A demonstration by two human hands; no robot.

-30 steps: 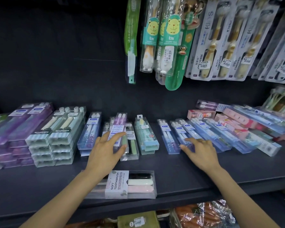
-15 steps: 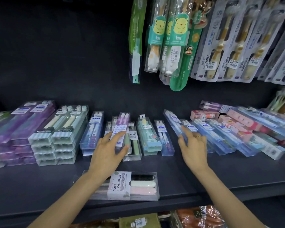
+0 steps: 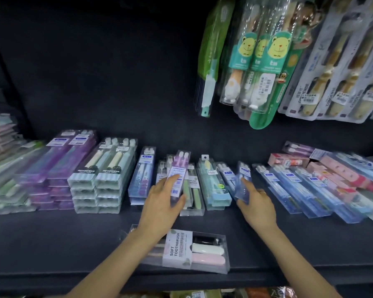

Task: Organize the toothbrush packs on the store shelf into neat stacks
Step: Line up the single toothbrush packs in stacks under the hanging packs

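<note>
Left hand (image 3: 159,203) grips purple pack (image 3: 178,175); right hand (image 3: 256,205) pinches blue pack (image 3: 242,183).

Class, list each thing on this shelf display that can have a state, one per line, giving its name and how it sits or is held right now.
left hand: grips the purple pack
purple pack: lifted, tilted up
right hand: holds the blue pack
blue pack: raised off the shelf, angled
soft toothbrush pack: lying flat, crosswise at the shelf front
mint-striped packs: neatly stacked in two columns
blue packs at right: fanned out, overlapping, unstacked
bear packs: hanging above
</note>
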